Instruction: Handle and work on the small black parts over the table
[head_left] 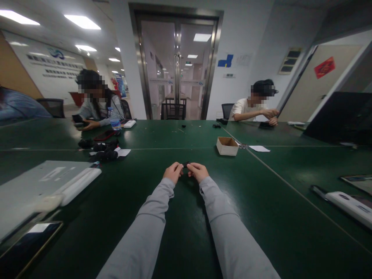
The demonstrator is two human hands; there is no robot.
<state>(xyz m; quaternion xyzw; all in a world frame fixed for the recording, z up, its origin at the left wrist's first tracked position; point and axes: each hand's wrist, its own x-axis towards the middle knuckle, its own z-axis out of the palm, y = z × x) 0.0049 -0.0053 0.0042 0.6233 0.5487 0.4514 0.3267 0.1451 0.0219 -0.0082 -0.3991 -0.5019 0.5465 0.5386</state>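
Pinching small black part (186, 165) in left hand (172, 173) and right hand (198, 172); seemingly mid-handling, not yet set down; cannot judge further.

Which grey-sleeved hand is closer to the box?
The right hand: the box stands ahead and to its right. The left hand, at the other end of the small dark thing, is farther away.

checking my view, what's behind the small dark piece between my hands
Beyond the small dark piece, the green tabletop shows. The patch directly behind it is hidden by the piece itself and by fingers of the left hand and right hand.
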